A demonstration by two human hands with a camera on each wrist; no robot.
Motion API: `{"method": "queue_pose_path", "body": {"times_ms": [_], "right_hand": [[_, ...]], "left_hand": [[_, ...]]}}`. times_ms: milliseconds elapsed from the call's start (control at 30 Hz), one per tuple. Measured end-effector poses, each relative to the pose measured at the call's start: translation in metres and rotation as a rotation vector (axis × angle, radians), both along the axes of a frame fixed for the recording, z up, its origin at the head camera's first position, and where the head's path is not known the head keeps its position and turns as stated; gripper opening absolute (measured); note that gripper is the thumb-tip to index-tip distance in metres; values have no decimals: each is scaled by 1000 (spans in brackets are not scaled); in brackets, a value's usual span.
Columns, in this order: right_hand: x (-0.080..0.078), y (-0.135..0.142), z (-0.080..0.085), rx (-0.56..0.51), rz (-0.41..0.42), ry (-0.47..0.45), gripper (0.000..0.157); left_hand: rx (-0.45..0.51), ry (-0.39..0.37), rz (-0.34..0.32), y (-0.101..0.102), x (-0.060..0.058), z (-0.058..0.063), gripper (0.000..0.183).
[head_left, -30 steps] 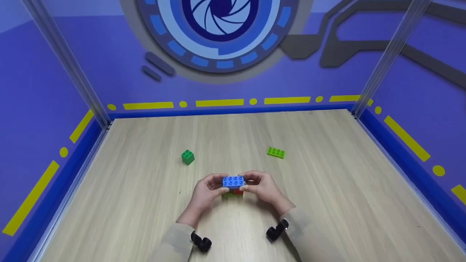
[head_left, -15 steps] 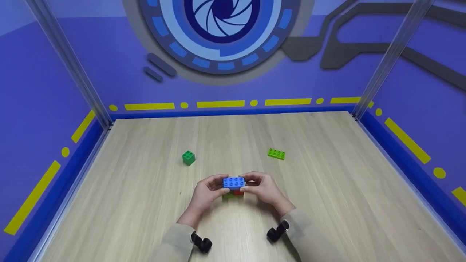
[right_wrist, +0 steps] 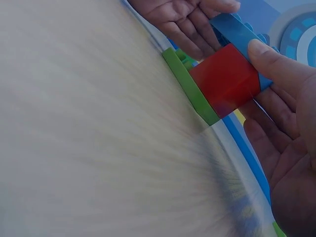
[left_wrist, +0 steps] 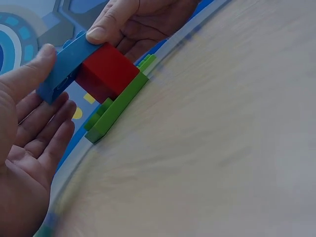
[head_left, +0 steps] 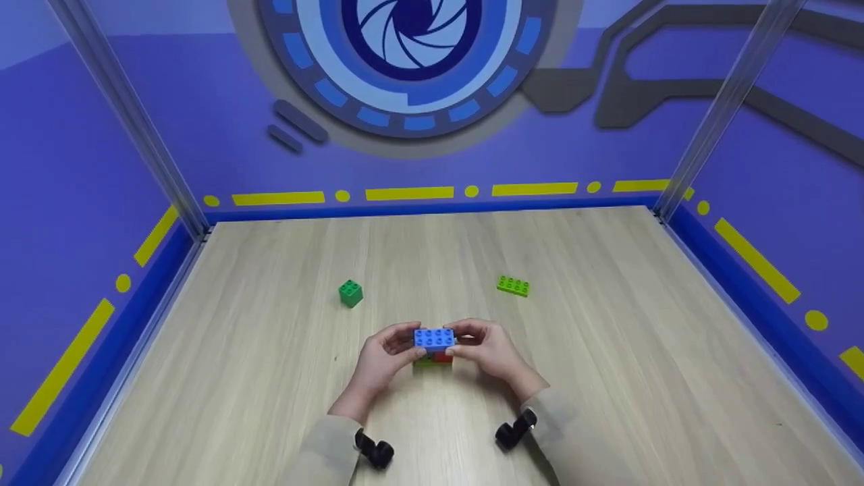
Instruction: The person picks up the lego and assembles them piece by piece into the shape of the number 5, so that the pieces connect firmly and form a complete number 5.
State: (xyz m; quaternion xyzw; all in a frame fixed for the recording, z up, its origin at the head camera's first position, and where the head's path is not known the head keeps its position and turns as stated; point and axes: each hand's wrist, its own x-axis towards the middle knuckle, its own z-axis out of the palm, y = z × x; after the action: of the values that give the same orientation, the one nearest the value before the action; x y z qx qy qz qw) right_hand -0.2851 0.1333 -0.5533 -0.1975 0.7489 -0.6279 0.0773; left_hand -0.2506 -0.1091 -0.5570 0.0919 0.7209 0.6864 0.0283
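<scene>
While hands (head_left: 381,356) (head_left: 491,348) pinch, blue brick (head_left: 434,338) crosswise, studs (head_left: 439,333) up

Both arms (head_left: 324,442) angled inward, fingers (head_left: 399,329) pinching

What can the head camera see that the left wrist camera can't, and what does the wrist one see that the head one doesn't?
Only the head view: the beige sleeves and the little black cameras on the wrists.

Only the left wrist view: the underneath of the blue brick, where it sticks out past the red brick.

Both: the left hand and right hand holding that blue brick, with the red brick and a flat green brick below it, plus the table.
</scene>
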Motion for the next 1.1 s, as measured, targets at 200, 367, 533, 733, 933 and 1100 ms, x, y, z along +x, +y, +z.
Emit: {"method": "queue_pose_path", "body": {"times_ms": [200, 367, 533, 733, 933, 1100], "right_hand": [[0, -2, 1, -9, -3, -22, 42], [1, -3, 3, 3, -13, -34, 42], [1, -2, 2, 14, -19, -35, 41], [1, 0, 1, 11, -9, -23, 41], [1, 0, 0, 25, -20, -20, 41], [1, 0, 1, 31, -25, -23, 40]], "left_hand": [[35, 17, 37, -2, 0, 1, 49], [86, 29, 145, -5, -4, 4, 39], [124, 54, 308, -12, -9, 5, 29], [152, 50, 409, -26, -13, 6, 28], [170, 51, 456, -42, -22, 7, 33], [130, 20, 486, -56, -31, 13, 37]]}}
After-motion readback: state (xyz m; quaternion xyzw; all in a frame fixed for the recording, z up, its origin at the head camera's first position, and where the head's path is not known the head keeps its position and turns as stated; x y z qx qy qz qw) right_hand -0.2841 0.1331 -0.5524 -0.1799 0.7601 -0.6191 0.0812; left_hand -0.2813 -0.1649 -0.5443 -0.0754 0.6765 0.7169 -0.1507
